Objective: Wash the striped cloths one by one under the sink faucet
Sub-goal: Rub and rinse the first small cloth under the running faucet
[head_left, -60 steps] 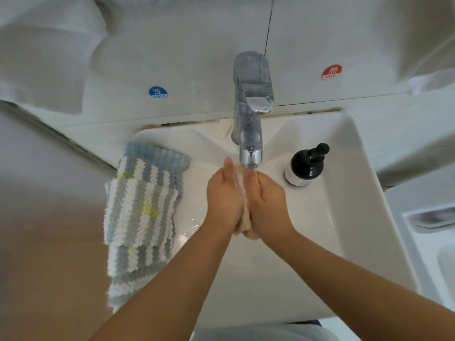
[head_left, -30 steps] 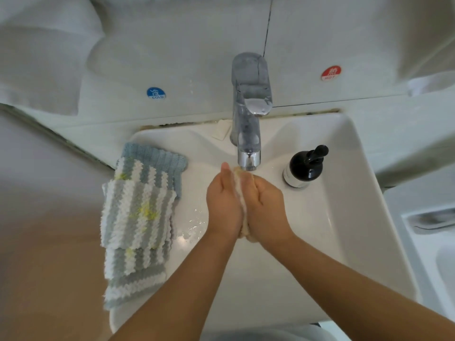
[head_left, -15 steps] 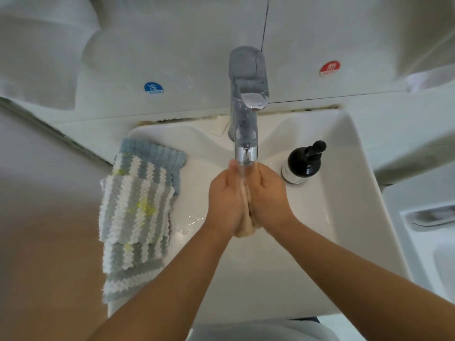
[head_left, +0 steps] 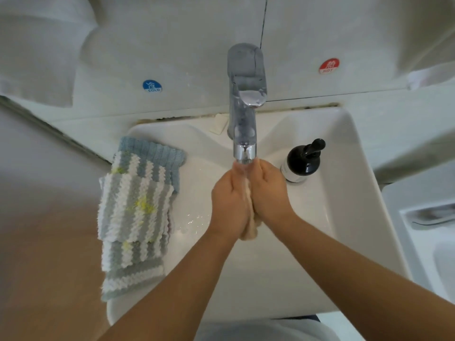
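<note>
Both hands, left (head_left: 230,203) and right (head_left: 269,195), press one beige wet cloth (head_left: 249,227) together beneath the chrome faucet spout (head_left: 244,153), so water rinses it.

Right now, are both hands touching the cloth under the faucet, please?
Touching: the head view shows the left hand and right hand pressing the cloth between them.

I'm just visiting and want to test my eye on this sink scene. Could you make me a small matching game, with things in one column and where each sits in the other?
Things:
1. stack of striped cloths
2. black pump bottle
3. pale cloth
4. blue cold sticker

Places:
a. pressed between both hands under the faucet
b. on the wall, left of the faucet
c. on the sink rim, right of the faucet
d. draped over the sink's left edge

Pairs: 1-d, 2-c, 3-a, 4-b
</note>
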Demonstrator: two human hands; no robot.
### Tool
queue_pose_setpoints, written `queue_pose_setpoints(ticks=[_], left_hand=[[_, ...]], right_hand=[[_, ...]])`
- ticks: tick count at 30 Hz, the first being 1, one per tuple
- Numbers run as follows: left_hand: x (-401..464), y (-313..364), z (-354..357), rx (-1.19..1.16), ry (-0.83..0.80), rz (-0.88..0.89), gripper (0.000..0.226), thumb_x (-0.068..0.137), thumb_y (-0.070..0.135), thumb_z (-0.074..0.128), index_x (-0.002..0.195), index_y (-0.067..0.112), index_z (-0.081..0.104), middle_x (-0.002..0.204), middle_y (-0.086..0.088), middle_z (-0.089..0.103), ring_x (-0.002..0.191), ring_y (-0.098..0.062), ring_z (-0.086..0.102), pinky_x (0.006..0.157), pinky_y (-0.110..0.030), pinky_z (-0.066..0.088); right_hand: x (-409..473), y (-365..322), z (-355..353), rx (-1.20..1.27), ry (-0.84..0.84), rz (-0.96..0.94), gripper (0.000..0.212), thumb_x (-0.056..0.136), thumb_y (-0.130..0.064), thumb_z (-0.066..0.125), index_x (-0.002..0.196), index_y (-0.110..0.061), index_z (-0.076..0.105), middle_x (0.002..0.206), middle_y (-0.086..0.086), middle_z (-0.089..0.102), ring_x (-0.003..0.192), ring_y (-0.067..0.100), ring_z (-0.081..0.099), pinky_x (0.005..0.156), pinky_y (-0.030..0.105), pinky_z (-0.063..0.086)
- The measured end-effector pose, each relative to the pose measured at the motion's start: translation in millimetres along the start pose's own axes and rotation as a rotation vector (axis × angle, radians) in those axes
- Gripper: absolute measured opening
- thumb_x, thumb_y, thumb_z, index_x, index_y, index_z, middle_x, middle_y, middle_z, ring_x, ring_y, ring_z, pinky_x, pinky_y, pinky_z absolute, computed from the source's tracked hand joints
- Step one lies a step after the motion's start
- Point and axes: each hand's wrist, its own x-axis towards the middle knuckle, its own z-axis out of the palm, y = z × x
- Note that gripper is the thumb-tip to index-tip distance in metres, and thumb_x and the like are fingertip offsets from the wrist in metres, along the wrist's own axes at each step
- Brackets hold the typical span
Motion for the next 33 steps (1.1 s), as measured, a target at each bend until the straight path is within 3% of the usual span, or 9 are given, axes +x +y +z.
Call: queue_pose_setpoints(ticks=[2,6,10,15,20,24,27,30,33], left_hand=[[0,3,0,0.029,0.002,-0.018,0.045,0.104,0.035,0.039,0.074,0.011,0.061,0.061,0.002,0.062,0.056,-0.004,0.062,0.054,-0.019,0.049],[21,8,-12,-0.02,0.08,0.032,0.048,0.105,0.037,0.037,0.065,0.012,0.046,0.054,0.002,0.049,0.052,-0.009,0.05,0.055,-0.025,0.044],[1,0,-3,0.019,-0.049,-0.058,0.043,0.104,0.033,0.041,0.069,0.013,0.055,0.055,0.005,0.058,0.056,-0.008,0.059,0.055,-0.024,0.051],[20,5,-13,0.005,0.057,0.024,0.048,0.105,0.036,0.036,0.067,0.01,0.051,0.057,-0.001,0.053,0.056,-0.011,0.054,0.058,-0.028,0.046],[0,2,-3,-0.015,-0.032,-0.095,0.045,0.105,0.034,0.038,0.07,0.012,0.056,0.054,0.007,0.06,0.056,-0.004,0.061,0.054,-0.018,0.049],[19,10,-21,-0.02,0.052,-0.022,0.048,0.103,0.041,0.038,0.064,0.014,0.048,0.054,0.004,0.051,0.053,-0.008,0.052,0.056,-0.023,0.047],[26,20,-35,0.024,-0.062,-0.046,0.05,0.102,0.045,0.04,0.066,0.012,0.053,0.056,0.004,0.056,0.055,-0.01,0.056,0.059,-0.026,0.048],[35,24,-52,0.075,-0.19,-0.117,0.055,0.099,0.05,0.043,0.089,0.0,0.065,0.081,-0.013,0.069,0.076,-0.025,0.068,0.074,-0.038,0.054],[42,26,-70,0.074,-0.287,-0.114,0.041,0.083,0.042,0.067,0.092,0.002,0.067,0.084,-0.01,0.069,0.08,-0.022,0.067,0.073,-0.037,0.052]], right_hand=[[4,0,-2,-0.029,-0.015,-0.013,0.042,0.101,-0.03,0.047,0.061,-0.018,0.047,0.052,-0.008,0.048,0.053,0.008,0.045,0.054,0.026,0.04],[-27,-3,4,0.033,-0.134,-0.024,0.042,0.101,-0.03,0.046,0.061,-0.015,0.048,0.046,-0.005,0.051,0.042,0.009,0.051,0.044,0.022,0.044],[9,-2,1,-0.043,0.017,-0.036,0.042,0.1,-0.029,0.052,0.059,-0.02,0.044,0.053,-0.008,0.046,0.053,0.007,0.044,0.055,0.026,0.04],[-25,-2,5,-0.079,-0.11,-0.094,0.043,0.1,-0.026,0.048,0.058,-0.019,0.045,0.047,-0.01,0.05,0.044,0.001,0.047,0.046,0.016,0.04],[7,-6,5,-0.113,0.027,-0.024,0.04,0.099,-0.027,0.05,0.062,-0.014,0.046,0.057,-0.004,0.049,0.054,0.006,0.044,0.055,0.025,0.04],[-29,-5,4,-0.038,-0.178,-0.041,0.042,0.1,-0.031,0.049,0.065,-0.007,0.049,0.053,-0.006,0.05,0.051,0.006,0.049,0.051,0.022,0.042],[-34,5,-5,-0.033,-0.143,-0.021,0.045,0.101,-0.034,0.044,0.069,-0.003,0.048,0.062,-0.002,0.047,0.059,0.009,0.044,0.057,0.026,0.039],[-20,4,-15,0.011,-0.022,0.076,0.034,0.101,-0.027,0.043,0.071,-0.012,0.053,0.063,-0.007,0.049,0.059,0.004,0.045,0.056,0.016,0.039],[-13,2,-26,-0.085,-0.08,0.005,0.022,0.098,-0.012,0.045,0.097,-0.021,0.065,0.075,0.005,0.054,0.068,0.003,0.048,0.062,0.01,0.041]])
